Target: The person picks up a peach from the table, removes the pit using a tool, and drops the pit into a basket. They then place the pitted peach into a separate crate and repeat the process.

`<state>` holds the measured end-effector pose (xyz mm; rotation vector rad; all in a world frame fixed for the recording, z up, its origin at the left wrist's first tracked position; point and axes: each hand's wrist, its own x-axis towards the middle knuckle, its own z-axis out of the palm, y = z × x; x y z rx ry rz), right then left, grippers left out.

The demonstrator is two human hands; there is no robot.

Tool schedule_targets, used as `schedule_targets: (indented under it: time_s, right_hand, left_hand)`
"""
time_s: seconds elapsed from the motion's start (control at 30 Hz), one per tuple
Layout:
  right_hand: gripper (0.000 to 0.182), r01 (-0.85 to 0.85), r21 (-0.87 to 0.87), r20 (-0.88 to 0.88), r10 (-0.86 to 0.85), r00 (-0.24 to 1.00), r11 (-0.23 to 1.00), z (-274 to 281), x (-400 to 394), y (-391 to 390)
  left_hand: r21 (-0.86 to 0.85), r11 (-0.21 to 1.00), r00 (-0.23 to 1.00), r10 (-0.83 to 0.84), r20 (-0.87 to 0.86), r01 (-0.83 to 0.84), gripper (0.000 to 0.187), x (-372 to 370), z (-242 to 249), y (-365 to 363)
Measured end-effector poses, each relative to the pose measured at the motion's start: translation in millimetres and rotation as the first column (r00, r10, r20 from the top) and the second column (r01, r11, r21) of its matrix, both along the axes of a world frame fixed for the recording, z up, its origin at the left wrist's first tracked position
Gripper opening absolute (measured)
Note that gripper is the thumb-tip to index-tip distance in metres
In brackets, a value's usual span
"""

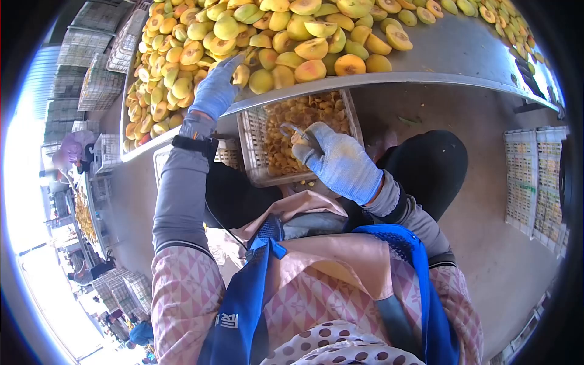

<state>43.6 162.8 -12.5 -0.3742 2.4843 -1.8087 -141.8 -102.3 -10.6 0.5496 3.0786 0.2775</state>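
Halved yellow peaches (310, 70) are heaped over the metal table (420, 66), many with the cut face up. My left hand (216, 92), in a blue-grey knit glove, reaches over the table's near edge with its fingers stretched out among the fruit. Its fingertips are right beside a small peach half (241, 76). My right hand (344, 163), in a matching glove with stained fingertips, is closed round a pitting tool with a curved metal loop (293, 129). It hovers above a white plastic crate (255, 146) of orange-brown scraps (286, 121), below the table edge.
The crate stands on the floor between my knees (429, 164). Stacked white crates (535, 182) are at the right, with more stacks (100, 82) at the far left. Another person (76, 149) is at the left, near a further table of fruit (84, 213).
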Motion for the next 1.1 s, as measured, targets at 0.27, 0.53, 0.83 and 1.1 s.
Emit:
schedule_targets:
  time_s: [0.27, 0.53, 0.83, 1.1]
  right_hand:
    - [0.032, -0.011, -0.036, 0.056, 0.013, 0.998, 0.999, 2.8, -10.5, -4.9]
    - [0.035, 0.012, -0.203, 0.056, -0.001, 0.998, 0.979, 1.4, -22.8, -18.2]
    - [0.036, 0.089, 0.093, -0.067, -0.083, 0.994, 0.992, -4.1, -13.5, -25.7]
    - [0.034, -0.02, 0.145, 0.009, 0.018, 1.0, 0.989, -7.3, -13.3, -26.8]
  left_hand:
    - [-0.068, 0.991, 0.993, 0.114, 0.008, -0.113, 0.052, -30.6, -54.2, -39.9]
    - [0.863, 0.116, 0.837, -0.212, 0.504, -0.491, 0.033, 88.7, 36.6, 47.0]
    - [0.73, -0.369, 0.818, -0.247, 0.519, -0.575, 0.036, 134.3, 25.7, 85.7]
    - [0.974, 0.092, 0.977, -0.015, 0.211, -0.209, 0.039, 148.2, 20.3, 104.0]
